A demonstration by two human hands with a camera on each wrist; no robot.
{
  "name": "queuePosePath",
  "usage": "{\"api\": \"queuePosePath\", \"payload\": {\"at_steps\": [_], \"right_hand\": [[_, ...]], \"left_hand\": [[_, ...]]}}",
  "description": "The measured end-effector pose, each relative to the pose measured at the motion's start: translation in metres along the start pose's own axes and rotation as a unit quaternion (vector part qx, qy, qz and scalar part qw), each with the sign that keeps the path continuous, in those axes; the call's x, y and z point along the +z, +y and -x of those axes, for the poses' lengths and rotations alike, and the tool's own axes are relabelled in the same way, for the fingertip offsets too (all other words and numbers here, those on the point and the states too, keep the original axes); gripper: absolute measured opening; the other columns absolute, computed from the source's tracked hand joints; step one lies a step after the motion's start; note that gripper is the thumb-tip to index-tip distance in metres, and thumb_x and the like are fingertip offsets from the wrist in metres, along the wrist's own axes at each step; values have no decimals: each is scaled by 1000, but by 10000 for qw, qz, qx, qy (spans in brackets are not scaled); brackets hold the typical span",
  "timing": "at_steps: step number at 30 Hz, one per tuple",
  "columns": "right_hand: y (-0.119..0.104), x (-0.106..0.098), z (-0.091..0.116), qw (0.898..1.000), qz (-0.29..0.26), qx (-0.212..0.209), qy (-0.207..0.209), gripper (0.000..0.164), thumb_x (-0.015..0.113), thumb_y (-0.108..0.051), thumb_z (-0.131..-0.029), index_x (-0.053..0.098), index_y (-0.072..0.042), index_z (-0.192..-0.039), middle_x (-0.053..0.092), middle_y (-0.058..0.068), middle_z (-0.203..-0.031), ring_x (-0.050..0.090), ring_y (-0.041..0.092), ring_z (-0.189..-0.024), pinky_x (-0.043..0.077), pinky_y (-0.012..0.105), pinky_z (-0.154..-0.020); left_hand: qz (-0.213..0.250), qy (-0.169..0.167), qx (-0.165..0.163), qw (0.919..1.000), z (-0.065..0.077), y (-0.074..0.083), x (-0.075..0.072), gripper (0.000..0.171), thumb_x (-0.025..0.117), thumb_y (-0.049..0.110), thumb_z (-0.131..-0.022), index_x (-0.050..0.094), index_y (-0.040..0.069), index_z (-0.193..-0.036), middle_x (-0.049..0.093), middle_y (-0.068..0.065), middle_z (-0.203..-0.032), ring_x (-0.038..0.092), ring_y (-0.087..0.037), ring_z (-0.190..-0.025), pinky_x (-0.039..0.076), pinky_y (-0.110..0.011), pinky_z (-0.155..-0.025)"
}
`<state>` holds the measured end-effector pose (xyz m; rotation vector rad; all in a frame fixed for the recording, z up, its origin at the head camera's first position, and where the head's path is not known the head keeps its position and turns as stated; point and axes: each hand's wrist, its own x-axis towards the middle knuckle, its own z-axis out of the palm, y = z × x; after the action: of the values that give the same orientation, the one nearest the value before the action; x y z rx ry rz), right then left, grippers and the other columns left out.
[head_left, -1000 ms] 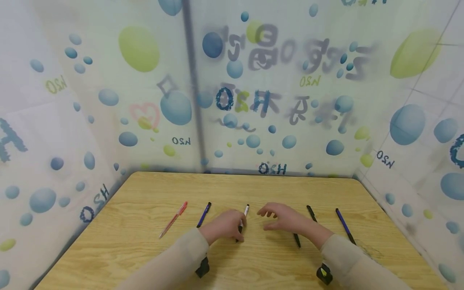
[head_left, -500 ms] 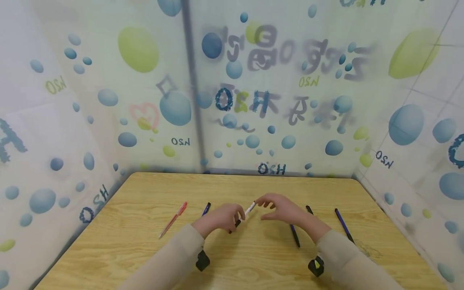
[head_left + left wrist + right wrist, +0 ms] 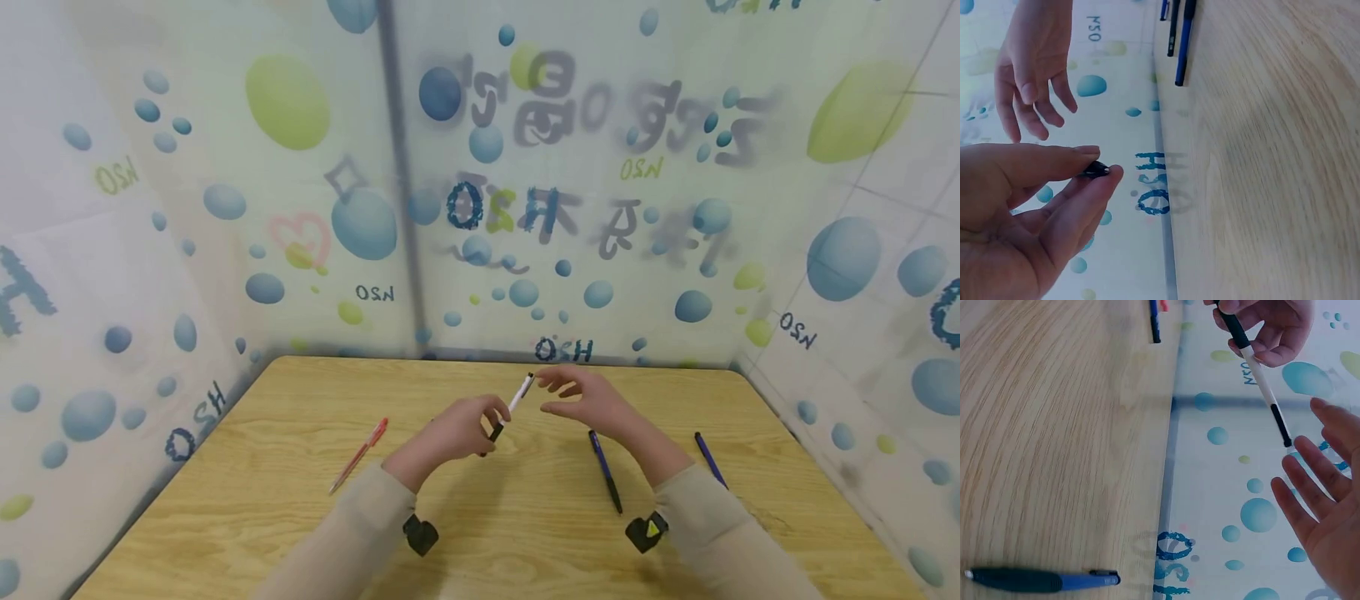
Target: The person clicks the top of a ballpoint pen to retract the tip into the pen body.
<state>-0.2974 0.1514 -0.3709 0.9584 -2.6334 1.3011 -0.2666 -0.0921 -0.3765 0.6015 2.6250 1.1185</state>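
My left hand (image 3: 465, 429) pinches a white pen (image 3: 517, 402) by its black grip, between thumb and fingers, above the table. The pen slants up and to the right; in the left wrist view only its dark tip (image 3: 1096, 169) shows. My right hand (image 3: 588, 402) hovers beside the pen's clip end, fingers spread and slightly bent, holding nothing. Its fingertips (image 3: 1302, 442) are close to the black clip end in the right wrist view. Below the right hand, a blue pen with a dark grip (image 3: 605, 471) lies on the table.
A red pen (image 3: 358, 457) lies on the wooden table (image 3: 300, 392) at the left. Another blue pen (image 3: 710, 460) lies at the right, partly behind the right sleeve. Patterned curtains (image 3: 480, 317) enclose the table's back and sides.
My left hand has lifted the white pen off the table and tilted it rightward. My right hand has risen alongside it, uncovering more of the blue pen below.
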Motion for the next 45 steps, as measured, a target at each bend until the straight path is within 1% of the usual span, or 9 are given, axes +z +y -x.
{"api": "queuePosePath", "payload": {"at_steps": [8,12,17,22,26,31,36,38,45], "right_hand": [[-10,6,-4,9962,-532,142,668,49,73,-19,-90,56,-12,-135,63,8,-115,59,32,-106,50,48,-91],[-15,9,-5,9947,-642,132,789,49,72,-19,-91,55,-15,-137,64,6,-112,61,29,-104,51,47,-90],[-22,11,-4,9931,-772,29,881,45,69,-18,-93,56,-17,-136,66,10,-109,62,28,-102,50,49,-90],[-25,15,-2,9900,-1004,11,988,43,67,-20,-94,56,-15,-136,66,10,-108,62,28,-103,50,50,-91],[-28,19,-3,9870,-1136,78,1134,45,67,-20,-95,55,-16,-137,67,8,-108,62,25,-103,51,47,-89],[-33,24,-2,9833,-1199,115,1364,43,67,-18,-94,57,-15,-136,68,7,-105,63,24,-100,52,47,-87],[-36,27,-1,9802,-1269,162,1512,41,67,-14,-94,57,-11,-134,68,7,-104,63,23,-97,52,45,-85],[-37,28,-1,9796,-1308,169,1514,43,67,-12,-94,56,-9,-135,68,8,-103,64,23,-96,53,43,-84],[-43,29,1,9758,-1560,236,1514,41,67,-9,-93,59,-9,-134,67,10,-103,65,23,-95,54,39,-83]], "left_hand": [[390,429,228,9981,7,12,4,36,72,-8,-83,60,12,-109,59,-5,-98,65,-16,-74,55,-33,-62],[638,561,339,9958,11,16,6,37,73,-7,-83,59,16,-110,59,-4,-101,65,-17,-79,56,-33,-64],[780,752,507,9928,16,20,8,39,73,-6,-83,57,17,-110,59,-5,-105,65,-19,-83,56,-33,-65],[1025,942,509,9890,18,21,11,40,72,-8,-83,56,14,-112,59,-6,-108,67,-21,-86,57,-35,-66],[1570,984,486,9815,18,20,17,42,71,-12,-83,53,8,-115,57,-10,-108,68,-24,-86,58,-43,-69],[2228,974,345,9694,15,16,25,48,72,-12,-81,50,8,-118,57,-13,-101,68,-24,-81,58,-44,-68],[3038,778,46,9495,12,13,32,49,73,-10,-81,51,7,-121,60,-13,-98,68,-24,-83,59,-42,-69],[3179,734,10,9453,12,14,34,48,73,-9,-81,53,5,-122,61,-14,-98,68,-25,-83,59,-42,-69],[3305,825,-70,9402,12,16,38,32,72,-1,-87,59,3,-116,62,-12,-95,68,-26,-85,59,-38,-69]]}}
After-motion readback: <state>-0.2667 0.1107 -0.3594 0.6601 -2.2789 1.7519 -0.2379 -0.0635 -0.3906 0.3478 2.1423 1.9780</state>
